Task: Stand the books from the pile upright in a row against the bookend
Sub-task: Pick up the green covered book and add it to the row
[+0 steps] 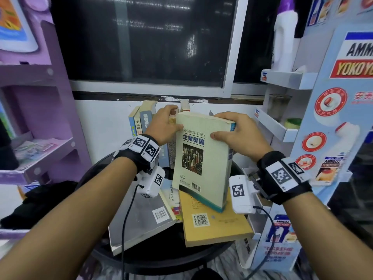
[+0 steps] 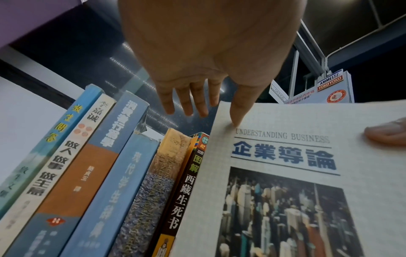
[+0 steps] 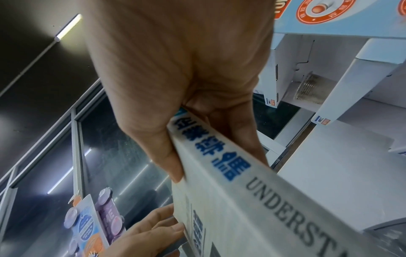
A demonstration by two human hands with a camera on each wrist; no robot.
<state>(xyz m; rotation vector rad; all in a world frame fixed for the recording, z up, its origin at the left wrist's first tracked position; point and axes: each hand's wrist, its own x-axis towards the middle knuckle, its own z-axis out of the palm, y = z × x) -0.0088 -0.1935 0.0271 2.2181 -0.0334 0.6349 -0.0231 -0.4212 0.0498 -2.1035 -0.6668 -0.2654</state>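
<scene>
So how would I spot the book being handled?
On the black table, a row of books stands at the back. Just right of it, the right hand grips a cream book. Unlike the spines beside it, it shows its cover: blue title, city photo.

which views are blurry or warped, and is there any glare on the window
Head view: wide-angle bending bows the window frame and purple shelf, light streaks reflect on the dark glass, the held book is sharp; left wrist view: standing book spines legible, left hand soft; right wrist view: right hand and the held book's spine blurred close up.
</scene>
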